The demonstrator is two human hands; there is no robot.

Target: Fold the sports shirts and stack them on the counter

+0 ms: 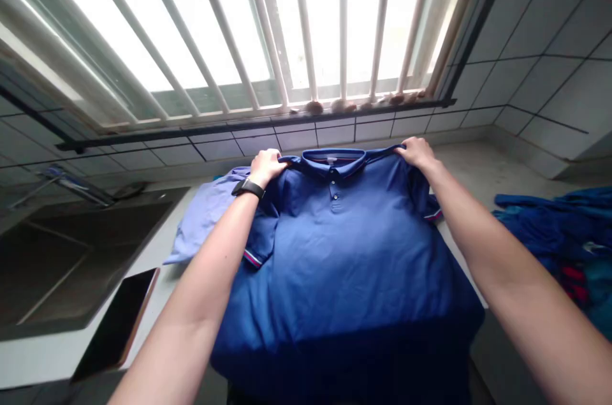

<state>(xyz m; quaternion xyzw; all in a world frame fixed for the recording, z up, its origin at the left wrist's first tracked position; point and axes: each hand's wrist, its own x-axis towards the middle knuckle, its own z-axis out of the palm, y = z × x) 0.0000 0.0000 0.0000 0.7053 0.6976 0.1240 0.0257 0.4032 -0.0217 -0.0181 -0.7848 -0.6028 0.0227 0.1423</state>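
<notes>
A blue polo shirt [349, 252] is spread out front side up, its collar toward the window and its lower part hanging over the counter's near edge. My left hand [266, 167] grips the shirt at its left shoulder, fingers closed on the cloth; a dark watch is on that wrist. At the opposite shoulder, my right hand [417, 153] pinches the fabric. Both short sleeves hang down, with red and white stripes on their cuffs. Beside my left forearm lies a light purple folded cloth [205, 210], partly covered by the shirt and my arm.
A dark sink [57, 252] with a metal faucet [79, 185] is at the left. A phone [119, 322] lies on the white counter strip. More blue and teal clothes [554, 233] are heaped at the right. Behind stands a barred window [287, 29] above a tiled wall.
</notes>
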